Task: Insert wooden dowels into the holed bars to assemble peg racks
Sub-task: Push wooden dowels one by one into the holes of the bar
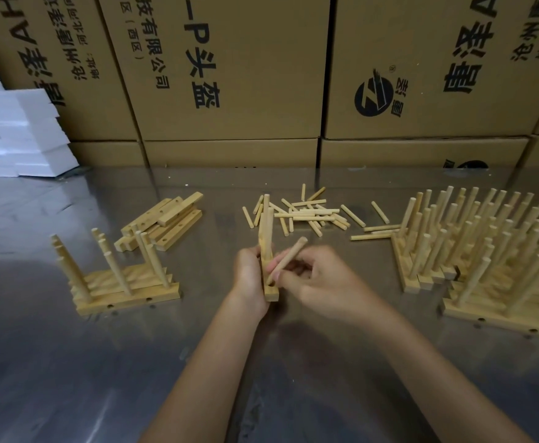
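1. Left hand (249,276): grips a holed bar (269,266) standing on its near end on the worktop (70,362), long axis running away from the person.
2. Right hand (319,282): pinches a dowel (285,260), lower tip at the bar's near end, upper end tilted up and right. The coming push, judged, runs down-left into a hole; the hole itself is hidden.
3. Finished racks (124,282) to the left; more racks (485,251) to the right.
4. Spare bars (166,222) and loose dowels (309,215) lie beyond, before cardboard boxes (230,75).
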Demonstrator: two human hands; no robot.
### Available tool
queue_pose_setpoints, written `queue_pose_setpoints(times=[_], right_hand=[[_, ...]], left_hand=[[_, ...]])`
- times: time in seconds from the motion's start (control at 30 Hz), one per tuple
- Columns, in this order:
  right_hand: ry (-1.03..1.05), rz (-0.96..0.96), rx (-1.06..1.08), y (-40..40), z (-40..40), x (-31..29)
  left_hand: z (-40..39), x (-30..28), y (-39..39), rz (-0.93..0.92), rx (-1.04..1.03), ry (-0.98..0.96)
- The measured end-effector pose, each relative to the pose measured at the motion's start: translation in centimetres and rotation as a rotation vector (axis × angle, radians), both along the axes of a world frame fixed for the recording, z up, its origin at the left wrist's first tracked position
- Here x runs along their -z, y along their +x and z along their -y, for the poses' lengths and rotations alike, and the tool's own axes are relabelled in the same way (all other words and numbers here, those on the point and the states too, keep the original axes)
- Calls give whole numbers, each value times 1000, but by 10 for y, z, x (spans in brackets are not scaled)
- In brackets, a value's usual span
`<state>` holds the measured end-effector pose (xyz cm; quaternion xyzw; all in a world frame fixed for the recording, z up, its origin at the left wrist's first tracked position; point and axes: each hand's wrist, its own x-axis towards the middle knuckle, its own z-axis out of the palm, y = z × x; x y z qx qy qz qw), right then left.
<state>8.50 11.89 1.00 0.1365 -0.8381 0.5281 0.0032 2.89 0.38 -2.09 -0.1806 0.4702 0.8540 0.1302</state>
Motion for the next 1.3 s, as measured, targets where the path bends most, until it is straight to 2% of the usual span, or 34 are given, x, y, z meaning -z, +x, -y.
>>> queue_pose_setpoints(times=[0.37, 0.8, 0.93, 1.07, 1.3], right_hand=[[269, -174, 33, -6, 7, 8], [250, -283, 143, 3, 15, 23], [227, -196, 198, 6, 11, 26], [211, -97, 207, 9, 3, 21], [186, -122, 294, 26, -7, 24]], left_hand=[[-1, -5, 6, -11, -49, -2], [-1, -6, 8, -4, -131, 26], [-1, -4, 4, 40, -152, 38], [-4, -5, 9, -10, -188, 78], [-18, -1, 14, -65, -107, 181]])
